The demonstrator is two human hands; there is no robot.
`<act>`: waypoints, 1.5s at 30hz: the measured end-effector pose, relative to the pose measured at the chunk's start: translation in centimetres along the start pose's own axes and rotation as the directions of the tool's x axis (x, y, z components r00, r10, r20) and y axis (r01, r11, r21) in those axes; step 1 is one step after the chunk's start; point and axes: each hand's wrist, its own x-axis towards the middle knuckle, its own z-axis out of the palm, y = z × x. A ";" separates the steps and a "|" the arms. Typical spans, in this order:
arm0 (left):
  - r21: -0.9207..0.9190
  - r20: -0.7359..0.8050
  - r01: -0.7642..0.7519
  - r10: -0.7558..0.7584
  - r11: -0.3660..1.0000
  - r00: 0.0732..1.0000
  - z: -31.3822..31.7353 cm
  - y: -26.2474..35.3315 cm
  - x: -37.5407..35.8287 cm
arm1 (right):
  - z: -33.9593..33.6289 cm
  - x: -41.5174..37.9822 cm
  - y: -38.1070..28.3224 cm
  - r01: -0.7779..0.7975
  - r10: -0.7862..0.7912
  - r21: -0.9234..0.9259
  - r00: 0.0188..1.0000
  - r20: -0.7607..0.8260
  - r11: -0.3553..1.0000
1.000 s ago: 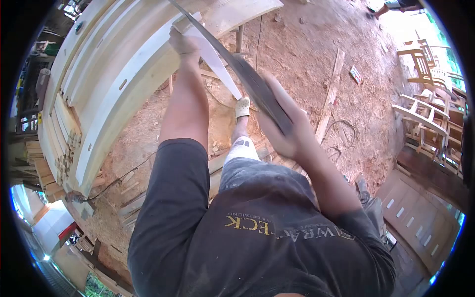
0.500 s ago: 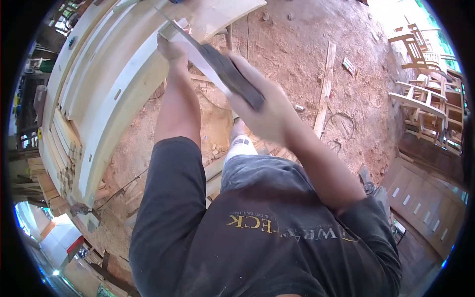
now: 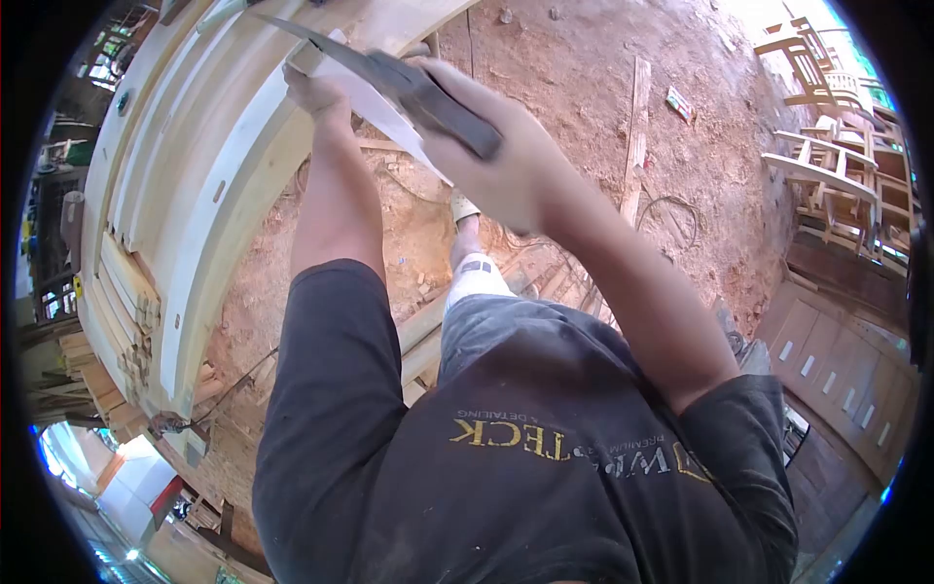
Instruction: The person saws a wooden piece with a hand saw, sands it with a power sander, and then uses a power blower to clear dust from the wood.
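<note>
My right hand (image 3: 496,161) is closed around the dark handle of a handsaw (image 3: 336,51), whose grey blade points to the upper left. Beneath that handle, a bright white tapering strip (image 3: 384,112) slants down toward my right wrist. My left hand (image 3: 319,95) grips a small pale wood block (image 3: 307,61) by the blade, at the edge of a large curved wooden piece (image 3: 209,200). The saw hides part of the block.
Cut wooden sticks (image 3: 126,297) lie stacked at the left on the curved work. Wooden chair frames (image 3: 827,165) stand at the right. A long plank (image 3: 637,127) and a small packet (image 3: 680,103) rest on the dirt floor. Slatted panels (image 3: 837,380) are at lower right.
The handsaw and my right hand have shifted up and left in view, and more of the blade's tip shows. My left hand keeps its hold on the block.
</note>
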 end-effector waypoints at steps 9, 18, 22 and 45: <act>-0.036 0.066 0.150 -0.147 0.988 0.987 -0.1 2.8 -1.0 | -2.9 -8.5 -0.2 0.011 -0.011 -0.064 1.000 0.004 0.998; -0.397 0.077 0.306 -0.301 0.865 0.950 -0.2 3.9 -2.0 | -0.1 -0.1 0.8 0.046 -0.048 0.083 0.999 0.020 0.995; -0.346 0.100 0.256 -0.236 0.903 0.967 -0.9 2.8 -2.4 | -1.2 -1.8 -0.9 0.013 -0.012 -0.021 0.999 0.036 1.000; -0.108 0.238 0.488 -0.454 0.866 0.859 -3.7 2.4 -3.8 | -4.7 -0.3 -0.7 -0.087 0.085 -0.042 0.995 -0.058 0.995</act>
